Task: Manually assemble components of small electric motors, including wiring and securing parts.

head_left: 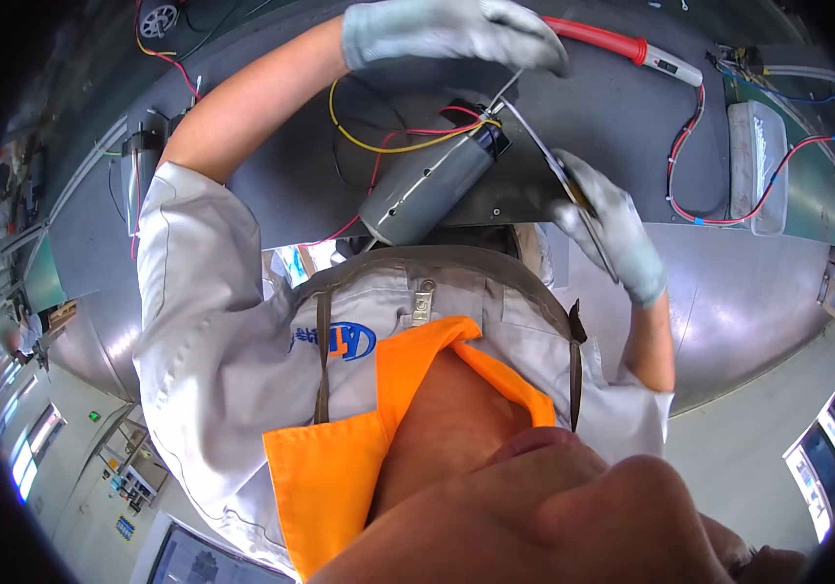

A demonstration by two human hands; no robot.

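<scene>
My left hand (456,34), in a pale grey glove, reaches over the bench with its fingers curled together and partly blurred. A thin metal piece runs from under those fingers to the end of a grey cylindrical motor (427,190). The motor lies tilted near the bench edge, with yellow and red wires (408,146) at its upper end. My right hand (617,229), gloved too, is closed on a long slim metal tool (539,141), whose exact kind I cannot make out. Its upper end meets the motor's wire end. Beside my left fingers is a red-handled, corded tool (597,39); the glove hides its front.
A clear plastic box (758,165) stands at the bench's right, with a red cable (695,146) looping beside it. Another grey motor (137,161) is at the left, near my left arm. The dark bench (622,127) ends just in front of my body.
</scene>
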